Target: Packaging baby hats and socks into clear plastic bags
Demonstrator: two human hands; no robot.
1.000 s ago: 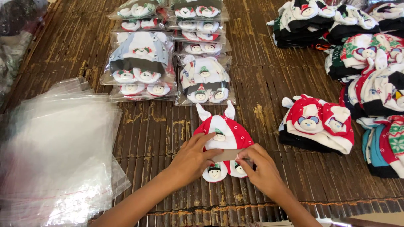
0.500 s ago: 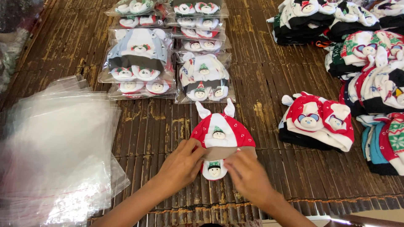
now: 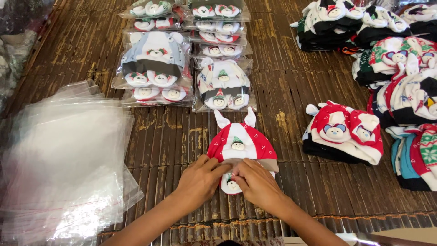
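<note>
Head view: left hand (image 3: pixel 199 178) & right hand (image 3: pixel 256 184) both pinch the red/white hat set (image 3: pixel 240 148) on slat floor, centre front. Bagged sets (image 3: pixel 157 68) done beyond; set not yet bagged, empty bags (image 3: pixel 63 159) left, loose hats (image 3: pixel 343 132) right remain.

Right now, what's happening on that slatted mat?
A person kneels over a dark slatted mat, both hands on a red-and-white baby hat with two ears. The left hand and right hand press together on its lower edge, over small white booties. A stack of clear plastic bags lies to the left. Bagged sets sit beyond, and unbagged hat piles lie to the right.
</note>
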